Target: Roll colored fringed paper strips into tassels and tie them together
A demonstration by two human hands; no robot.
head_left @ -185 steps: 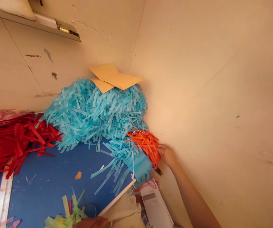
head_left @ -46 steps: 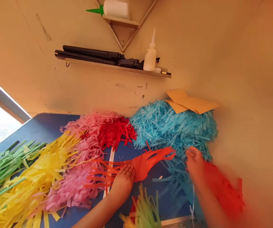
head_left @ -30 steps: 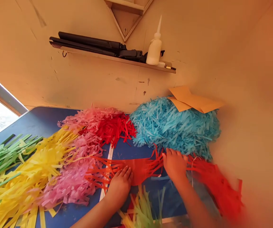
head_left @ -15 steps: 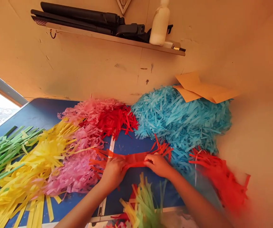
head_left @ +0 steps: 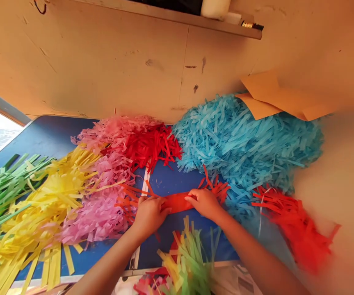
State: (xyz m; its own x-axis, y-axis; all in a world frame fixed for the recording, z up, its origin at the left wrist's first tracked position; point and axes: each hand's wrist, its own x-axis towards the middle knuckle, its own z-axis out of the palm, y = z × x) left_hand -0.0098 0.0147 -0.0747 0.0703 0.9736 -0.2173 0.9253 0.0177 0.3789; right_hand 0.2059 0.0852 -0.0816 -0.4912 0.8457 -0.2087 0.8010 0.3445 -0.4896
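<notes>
Between my hands stretches a red tissue paper strip [head_left: 177, 203] with fringed ends, held just over the blue table [head_left: 181, 182]. My left hand [head_left: 150, 211] is closed on its left part, and thin red fringes stick out past the knuckles. Thumb and fingers of my right hand [head_left: 204, 202] pinch the right part, with more fringe [head_left: 218, 188] spreading beyond them. Left of my left hand lie pink and lilac paper fringes [head_left: 98, 215]. A large heap of light blue fringes [head_left: 241, 139] rises behind my right hand.
Yellow fringes [head_left: 44, 205] and green fringes [head_left: 10, 184] cover the table's left side. Dark red fringes [head_left: 152, 145] lie at the back. More red fringe [head_left: 300, 229] lies right. Brown paper [head_left: 281, 96] rests on the blue heap. A shelf [head_left: 177, 15] hangs on the wall.
The view has tipped down, so the shelf sits higher in it. The red strip between my hands now looks narrower and flatter. Both hands keep hold of it.
</notes>
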